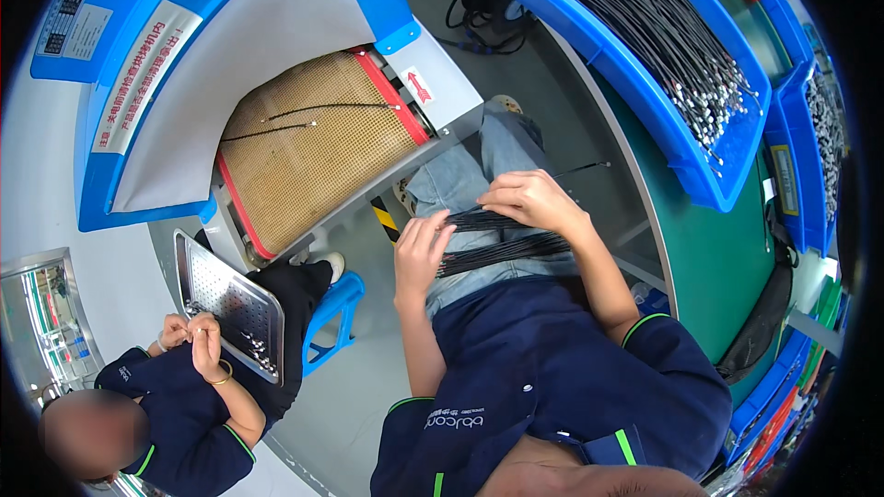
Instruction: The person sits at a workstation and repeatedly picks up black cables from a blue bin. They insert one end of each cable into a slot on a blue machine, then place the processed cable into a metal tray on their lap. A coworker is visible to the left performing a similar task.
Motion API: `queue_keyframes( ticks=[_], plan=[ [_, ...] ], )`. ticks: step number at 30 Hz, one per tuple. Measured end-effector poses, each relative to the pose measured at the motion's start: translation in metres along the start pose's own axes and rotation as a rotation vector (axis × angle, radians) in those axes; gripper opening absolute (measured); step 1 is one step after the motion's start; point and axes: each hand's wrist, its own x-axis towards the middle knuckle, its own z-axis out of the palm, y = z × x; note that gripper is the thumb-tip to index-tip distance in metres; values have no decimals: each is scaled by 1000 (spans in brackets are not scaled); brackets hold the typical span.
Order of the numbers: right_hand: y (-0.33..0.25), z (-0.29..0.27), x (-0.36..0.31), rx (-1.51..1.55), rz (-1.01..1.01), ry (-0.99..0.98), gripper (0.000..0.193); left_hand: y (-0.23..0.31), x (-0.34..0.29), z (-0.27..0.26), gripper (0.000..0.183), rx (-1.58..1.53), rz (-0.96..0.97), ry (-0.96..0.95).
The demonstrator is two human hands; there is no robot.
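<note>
Two bundles of thin black cables lie across my lap, one upper bundle [479,220] between my hands and one lower bundle [506,254] nearer my waist. My left hand [422,248] is closed at the left ends of the upper bundle, thumb and fingertips pinched together on cable. Over the right part of that same bundle, my right hand [527,200] pinches a black cable between thumb and fingers. A single cable end [589,167] with a small tip sticks out past my right hand. My palms hide part of both bundles.
Ahead on the left, a blue-hooded conveyor machine has a tan mesh belt [313,152] carrying a few black cables. A blue bin [737,166] full of cables stands on the green table [709,258] to my right. At left, a seated co-worker handles small parts over a metal tray [230,281].
</note>
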Motion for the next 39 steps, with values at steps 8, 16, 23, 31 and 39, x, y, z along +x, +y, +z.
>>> queue_keyframes(
  ticks=[8,16,23,31,39],
  plan=[
    [0,0,0,12,0,1,11,-7,-6,1,16,-41,-12,31],
    [-3,1,1,26,-6,-26,11,-2,-1,1,13,26,93,39],
    [-1,2,-1,105,37,-33,11,-6,0,-4,14,62,136,22],
    [14,-21,-13,135,207,-6,13,-21,-5,-17,9,93,22,3],
    [13,-20,-12,147,224,20,10,-26,-5,-12,22,12,-157,74]
  ],
)
